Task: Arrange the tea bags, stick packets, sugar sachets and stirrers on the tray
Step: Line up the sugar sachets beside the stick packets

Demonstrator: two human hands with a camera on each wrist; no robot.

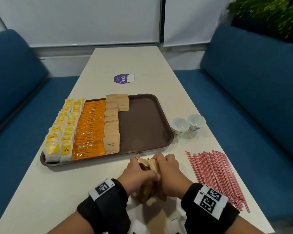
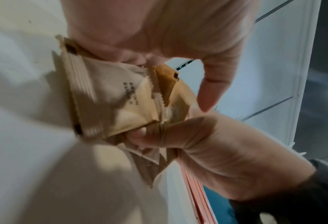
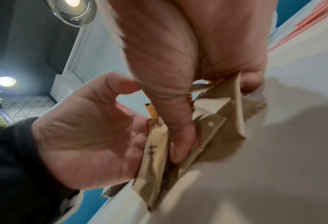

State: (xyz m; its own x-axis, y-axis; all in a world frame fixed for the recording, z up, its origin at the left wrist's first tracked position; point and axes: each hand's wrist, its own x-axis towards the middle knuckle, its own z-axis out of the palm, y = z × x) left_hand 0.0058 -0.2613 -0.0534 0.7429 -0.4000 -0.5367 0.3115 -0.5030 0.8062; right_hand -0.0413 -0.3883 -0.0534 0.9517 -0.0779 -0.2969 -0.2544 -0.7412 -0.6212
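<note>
Both hands meet on the white table [image 1: 74, 183] just in front of the brown tray [image 1: 168, 132]. Between them they grip a loose bunch of brown sugar sachets [image 1: 153, 163]. My left hand [image 1: 139, 171] curls over the bunch from the left, and my right hand [image 1: 168, 171] pinches it from the right. The left wrist view shows the sachets [image 2: 117, 103] fanned unevenly, with the right thumb pressed on them. On the tray lie rows of yellow tea bags [image 1: 61, 130], orange stick packets [image 1: 91, 129] and brown sugar sachets [image 1: 112, 127]. Red stirrers [image 1: 216, 174] lie on the table at the right.
Two small white cups [image 1: 179, 125] stand on the table beside the tray's right edge. A purple round sticker [image 1: 123, 79] lies beyond the tray. Blue benches [image 1: 243, 98] flank the table. The tray's right half is bare brown surface.
</note>
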